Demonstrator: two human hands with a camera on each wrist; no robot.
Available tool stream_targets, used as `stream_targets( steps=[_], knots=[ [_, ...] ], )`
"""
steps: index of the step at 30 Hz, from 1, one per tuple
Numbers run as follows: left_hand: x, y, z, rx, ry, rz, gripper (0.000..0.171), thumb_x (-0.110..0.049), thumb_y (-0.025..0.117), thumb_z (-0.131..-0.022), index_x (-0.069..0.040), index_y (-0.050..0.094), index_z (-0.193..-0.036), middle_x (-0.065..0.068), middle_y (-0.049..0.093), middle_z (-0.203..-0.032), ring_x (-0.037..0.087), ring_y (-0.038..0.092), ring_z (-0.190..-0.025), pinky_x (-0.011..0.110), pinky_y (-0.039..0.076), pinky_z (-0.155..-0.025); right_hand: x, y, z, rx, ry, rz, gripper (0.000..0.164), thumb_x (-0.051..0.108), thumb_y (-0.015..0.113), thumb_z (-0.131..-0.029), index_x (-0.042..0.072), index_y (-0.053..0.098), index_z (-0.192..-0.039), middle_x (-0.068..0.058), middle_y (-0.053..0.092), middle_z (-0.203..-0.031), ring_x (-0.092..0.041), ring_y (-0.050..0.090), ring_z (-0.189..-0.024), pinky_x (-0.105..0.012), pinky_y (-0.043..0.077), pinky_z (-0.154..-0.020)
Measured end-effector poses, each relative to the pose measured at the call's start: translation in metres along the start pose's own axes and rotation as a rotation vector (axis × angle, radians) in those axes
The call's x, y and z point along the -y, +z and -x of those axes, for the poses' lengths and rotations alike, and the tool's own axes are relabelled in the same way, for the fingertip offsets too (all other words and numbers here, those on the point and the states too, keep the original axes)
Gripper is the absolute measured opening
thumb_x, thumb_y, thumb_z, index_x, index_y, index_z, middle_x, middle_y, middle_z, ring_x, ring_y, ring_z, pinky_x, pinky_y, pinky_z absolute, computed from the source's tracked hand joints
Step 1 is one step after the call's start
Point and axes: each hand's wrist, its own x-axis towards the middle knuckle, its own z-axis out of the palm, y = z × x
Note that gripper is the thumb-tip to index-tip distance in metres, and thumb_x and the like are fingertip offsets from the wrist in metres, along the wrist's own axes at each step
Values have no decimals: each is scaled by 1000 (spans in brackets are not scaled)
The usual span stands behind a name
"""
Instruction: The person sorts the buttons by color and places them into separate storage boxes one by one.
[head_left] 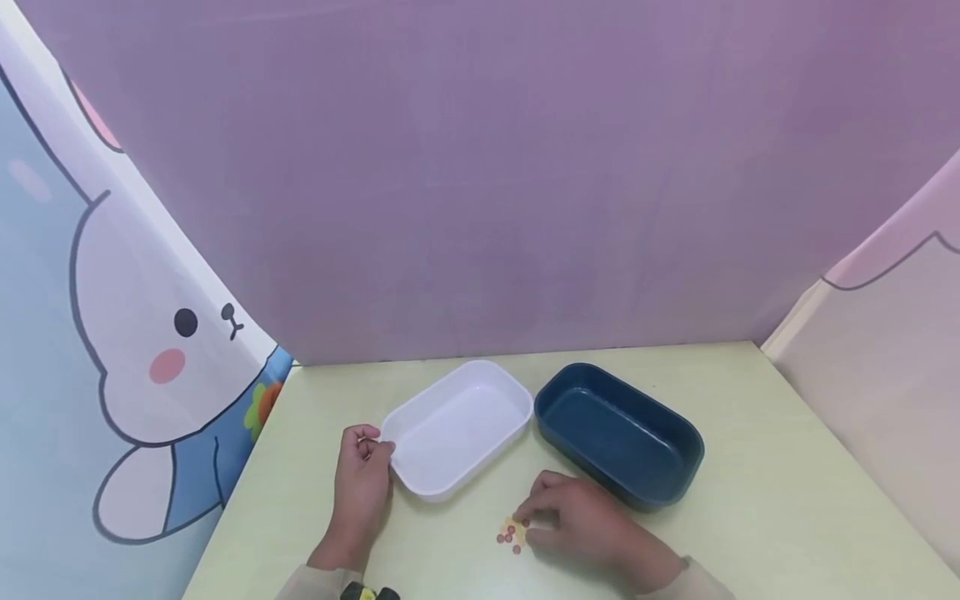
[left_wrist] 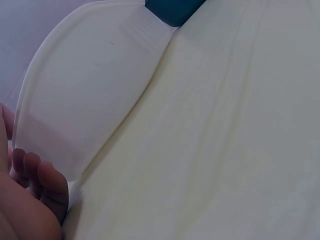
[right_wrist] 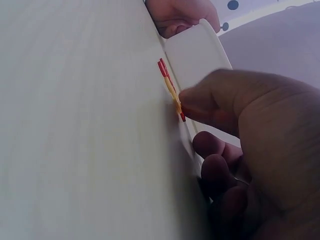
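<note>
At the left end of a white rectangular tub, my left hand grips the rim, thumb over the edge. In the left wrist view its curled fingertips lie against the tub's outer wall. My right hand is low over the table, its fingers bent and fingertips apart at a small cluster of flat yellow and round red pieces. The right wrist view shows one fingertip right at these pieces, with the other fingers loosely bent below it.
A dark blue rectangular tub stands to the right of the white one, their near corners almost meeting. Both are on a pale yellow-green table. A purple backdrop rises behind, and a rabbit-printed cloth hangs at the left.
</note>
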Motion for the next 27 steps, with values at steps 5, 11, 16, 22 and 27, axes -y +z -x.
stream_targets(
  steps=[5,11,16,22,27],
  knots=[
    [1,0,1,4,-2,8,30,-16,60,-110,-12,45,-136,7,57,-102,21,57,-84,27,54,-71,2,0,1,7,24,0,25,23,92,-91,40,87,-110,22,65,-98,6,55,-83,-15,48,-72],
    [2,0,0,8,-5,33,31,-15,60,-110,-12,44,-136,6,56,-101,20,57,-80,27,54,-68,1,0,2,-5,49,-37,22,20,91,-93,37,88,-106,23,66,-99,6,59,-88,-18,53,-77],
    [1,0,0,13,-9,39,31,-15,60,-110,-13,44,-137,5,56,-101,19,57,-78,28,54,-66,1,-1,3,-20,27,-51,19,19,90,-94,35,88,-104,22,67,-100,6,61,-92,-19,55,-80],
    [0,-1,0,13,-14,30,31,-16,59,-111,-14,44,-137,5,55,-102,20,57,-78,29,54,-65,1,-2,3,-18,20,-63,16,21,90,-95,35,88,-103,22,67,-99,5,60,-93,-19,54,-81],
    [-1,0,1,14,-15,29,30,-16,58,-111,-13,44,-136,5,56,-102,20,57,-79,28,54,-66,-1,-1,4,-9,79,-74,19,23,90,-94,37,86,-107,23,68,-98,5,59,-87,-19,53,-77]
  ],
)
